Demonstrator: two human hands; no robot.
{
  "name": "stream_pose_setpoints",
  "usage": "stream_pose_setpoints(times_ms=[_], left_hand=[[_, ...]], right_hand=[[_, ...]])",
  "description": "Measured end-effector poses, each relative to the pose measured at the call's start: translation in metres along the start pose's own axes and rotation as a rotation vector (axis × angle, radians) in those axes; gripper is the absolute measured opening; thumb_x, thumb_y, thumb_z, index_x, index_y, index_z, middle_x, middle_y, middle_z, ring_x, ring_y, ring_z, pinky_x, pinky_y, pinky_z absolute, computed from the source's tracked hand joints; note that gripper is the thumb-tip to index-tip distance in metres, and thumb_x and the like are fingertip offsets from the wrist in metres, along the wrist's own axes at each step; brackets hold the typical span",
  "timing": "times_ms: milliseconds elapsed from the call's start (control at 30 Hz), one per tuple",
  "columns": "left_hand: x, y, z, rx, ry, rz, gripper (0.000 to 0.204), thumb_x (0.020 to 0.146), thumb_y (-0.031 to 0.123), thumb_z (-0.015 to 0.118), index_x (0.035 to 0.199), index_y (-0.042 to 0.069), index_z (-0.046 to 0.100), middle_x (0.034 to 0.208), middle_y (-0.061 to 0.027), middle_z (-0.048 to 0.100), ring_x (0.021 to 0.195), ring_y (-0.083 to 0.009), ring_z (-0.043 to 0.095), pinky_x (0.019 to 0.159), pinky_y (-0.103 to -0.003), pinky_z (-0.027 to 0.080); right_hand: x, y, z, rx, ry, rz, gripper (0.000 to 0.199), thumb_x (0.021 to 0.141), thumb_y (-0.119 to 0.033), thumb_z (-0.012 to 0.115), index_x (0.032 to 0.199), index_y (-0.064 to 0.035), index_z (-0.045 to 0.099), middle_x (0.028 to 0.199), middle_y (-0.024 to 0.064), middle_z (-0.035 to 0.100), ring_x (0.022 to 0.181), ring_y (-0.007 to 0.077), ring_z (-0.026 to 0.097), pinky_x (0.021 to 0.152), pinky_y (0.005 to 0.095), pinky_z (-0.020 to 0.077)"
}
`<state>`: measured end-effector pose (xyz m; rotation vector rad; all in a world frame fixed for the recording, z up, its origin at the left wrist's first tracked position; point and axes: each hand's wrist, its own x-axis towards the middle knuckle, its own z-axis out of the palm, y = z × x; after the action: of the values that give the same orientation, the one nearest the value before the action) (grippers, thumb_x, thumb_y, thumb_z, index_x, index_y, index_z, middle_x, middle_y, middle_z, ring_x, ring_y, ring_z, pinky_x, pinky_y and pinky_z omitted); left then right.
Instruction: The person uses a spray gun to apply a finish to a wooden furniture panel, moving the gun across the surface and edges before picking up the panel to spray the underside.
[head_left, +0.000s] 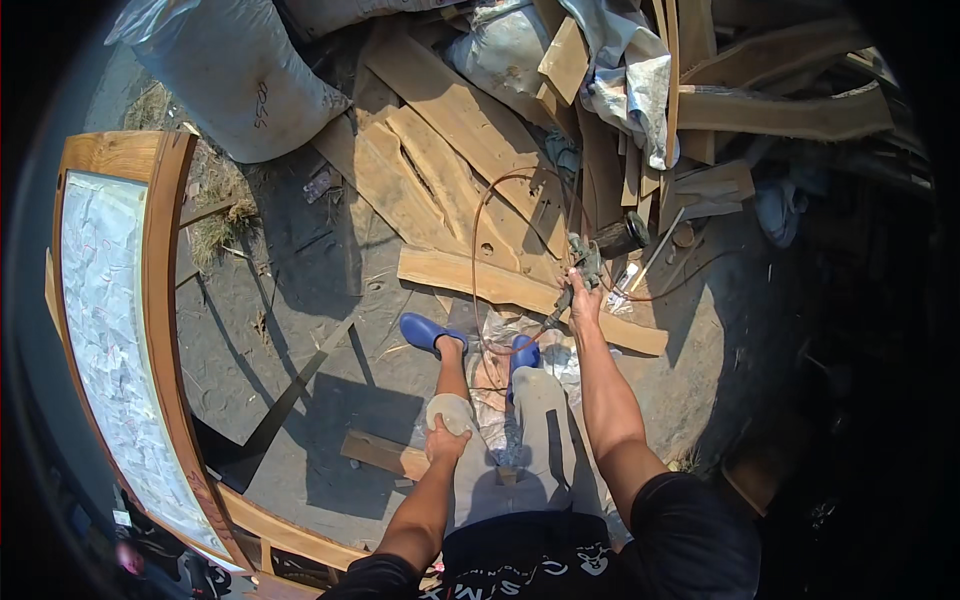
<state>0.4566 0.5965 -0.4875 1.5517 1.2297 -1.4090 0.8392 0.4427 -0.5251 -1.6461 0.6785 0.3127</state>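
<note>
My right hand (583, 303) is wrapped round the handle of a spray gun (586, 258), held out ahead of me above the planks. A dark cup (625, 235) juts from the gun's right side. From the handle a thin reddish-brown hose (477, 225) loops up and left over the boards, then back down near my feet. Lower left, my left hand (447, 440) grips the grey trouser leg (449, 412) at my bent left knee, its fingers curled on the cloth. Some fingertips are hard to make out.
Wooden boards (460, 170) lie ahead, beside a leaning plank pile (790, 112). A full white sack (250, 80) stands far left. At left is a wooden frame (165, 300) with a paper-covered panel (105, 290). A short board (385, 455) lies beside my left leg.
</note>
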Motion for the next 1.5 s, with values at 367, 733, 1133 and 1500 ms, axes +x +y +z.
stream_pose_setpoints(times_ms=[367,733,1133,1500], left_hand=[[-0.003,0.054,0.101,0.017,0.382,0.057,0.086,0.069,0.043,0.085,0.143,0.021,0.047,0.122,-0.0280,0.053,0.108,-0.0483,0.060,0.091,-0.053,0.051],[0.005,0.123,0.120,0.115,0.513,0.037,0.086,0.065,0.037,0.087,0.141,0.021,0.050,0.116,-0.0273,0.054,0.106,-0.0469,0.059,0.089,-0.052,0.050],[-0.034,0.154,0.119,0.188,0.430,-0.144,0.083,0.067,0.044,0.086,0.141,0.026,0.051,0.122,-0.0244,0.052,0.111,-0.0452,0.059,0.091,-0.051,0.051],[-0.019,0.115,0.158,0.185,0.515,-0.040,0.088,0.069,0.042,0.086,0.144,0.024,0.046,0.118,-0.0215,0.051,0.111,-0.0429,0.057,0.095,-0.051,0.048]], right_hand=[[0.257,0.205,-0.034,-0.264,-0.092,-0.070,0.016,0.085,-0.017,0.081,0.090,-0.0026,0.075,0.083,0.0032,0.073,0.072,0.0102,0.064,0.067,0.0273,0.0494],[0.437,0.249,-0.037,-0.173,-0.216,-0.051,0.020,0.084,-0.021,0.082,0.096,-0.0061,0.074,0.081,0.0002,0.070,0.071,0.0097,0.060,0.066,0.0281,0.0466],[0.432,0.273,-0.063,-0.321,-0.267,0.095,0.024,0.083,-0.022,0.083,0.096,-0.0040,0.075,0.085,0.0033,0.072,0.075,0.0127,0.066,0.072,0.0289,0.0510],[0.270,0.185,-0.138,0.222,-0.272,0.071,0.027,0.091,-0.015,0.076,0.111,0.0014,0.071,0.100,0.0071,0.073,0.091,0.0170,0.071,0.082,0.0310,0.0562]])
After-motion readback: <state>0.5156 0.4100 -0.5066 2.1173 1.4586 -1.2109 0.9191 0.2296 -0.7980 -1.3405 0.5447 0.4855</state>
